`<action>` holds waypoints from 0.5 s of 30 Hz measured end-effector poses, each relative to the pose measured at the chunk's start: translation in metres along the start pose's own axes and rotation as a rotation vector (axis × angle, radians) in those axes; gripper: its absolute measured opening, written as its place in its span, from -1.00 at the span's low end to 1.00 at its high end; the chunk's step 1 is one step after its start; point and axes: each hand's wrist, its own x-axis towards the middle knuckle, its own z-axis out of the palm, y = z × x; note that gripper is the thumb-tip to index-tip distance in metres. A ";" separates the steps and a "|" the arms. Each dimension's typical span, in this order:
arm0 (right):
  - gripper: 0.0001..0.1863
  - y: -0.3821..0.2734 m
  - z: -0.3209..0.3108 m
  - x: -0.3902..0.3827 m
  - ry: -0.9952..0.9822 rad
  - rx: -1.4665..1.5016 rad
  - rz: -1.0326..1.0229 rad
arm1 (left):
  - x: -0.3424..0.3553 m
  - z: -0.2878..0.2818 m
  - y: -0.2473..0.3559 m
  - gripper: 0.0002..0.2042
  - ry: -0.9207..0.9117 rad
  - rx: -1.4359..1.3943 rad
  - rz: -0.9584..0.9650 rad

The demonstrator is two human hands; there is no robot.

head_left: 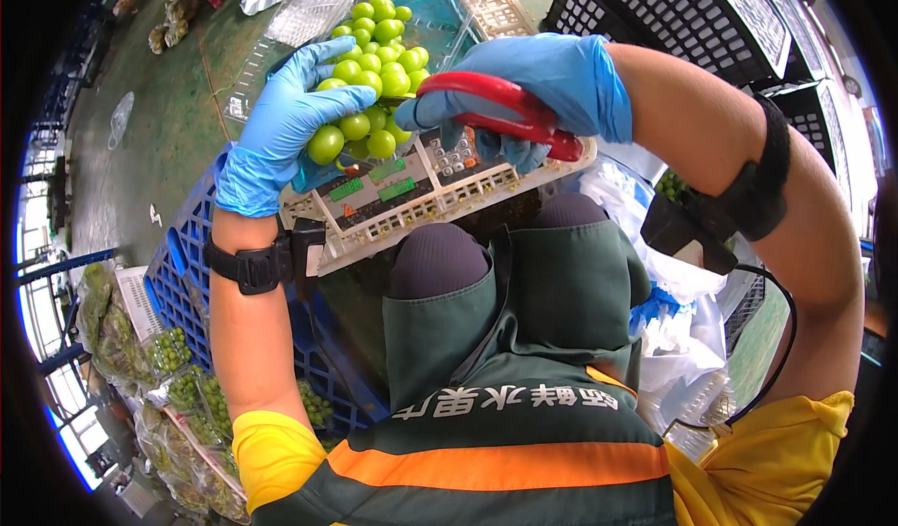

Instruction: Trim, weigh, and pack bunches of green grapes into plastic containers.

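Note:
A bunch of green grapes [385,57] is gripped by my left hand [285,115], in a blue glove, its fingers and thumb curled round the bunch's left side. My right hand [561,77], also gloved in blue, closes on scissors with red handles [510,96] at the bunch's right side. Their blades are mostly hidden by grapes and fingers. Below the grapes sits a digital scale [379,194] with green displays and a keypad, on a white plastic crate [477,197]. Behind the bunch lies a clear plastic container [449,12].
Black slatted crates [669,21] stand at the far right. A blue plastic crate [192,255] is left of my knees. Bagged grapes [182,390] lie at the lower left. White plastic bags [687,334] and clear trays [697,404] are on my right.

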 end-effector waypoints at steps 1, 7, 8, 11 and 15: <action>-0.58 0.004 -0.005 0.006 -0.019 0.015 -0.045 | 0.001 -0.001 0.001 -0.42 -0.016 0.000 0.002; -0.55 0.010 -0.016 0.013 -0.184 0.142 -0.005 | 0.002 -0.009 0.010 -0.41 -0.038 0.078 -0.018; -0.55 0.012 -0.017 0.014 -0.183 0.141 -0.008 | 0.002 -0.012 0.011 -0.41 -0.038 0.080 -0.015; -0.61 0.011 -0.012 0.011 -0.143 0.182 -0.023 | -0.001 -0.016 0.011 -0.40 -0.011 0.064 0.021; -0.63 0.028 -0.009 0.020 -0.224 0.288 -0.131 | -0.023 -0.012 -0.008 -0.35 0.176 0.023 0.062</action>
